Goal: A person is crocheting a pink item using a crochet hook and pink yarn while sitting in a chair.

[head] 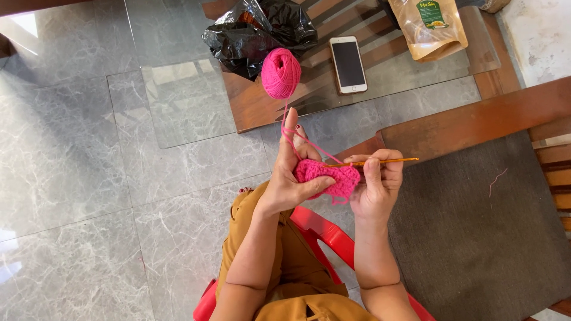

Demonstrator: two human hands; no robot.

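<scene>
Setting: a home living room.
I log a marble tile floor [71, 178], glass tabletop [178, 101], wooden bench [476, 119], phone [348, 64].

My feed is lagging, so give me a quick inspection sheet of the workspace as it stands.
Surface: glass-topped wooden table over grey marble floor.
Job's things: pink yarn ball on the table; pink crochet piece and crochet hook in hand.
Clutter: black plastic bag, smartphone, brown pouch.
Hands: left hand pinches the piece, strand over the raised finger; right hand holds the hook.
Cables: nothing seen; one yarn strand runs from ball to hand.
Surroundings: red plastic chair, dark cushioned seat.
</scene>
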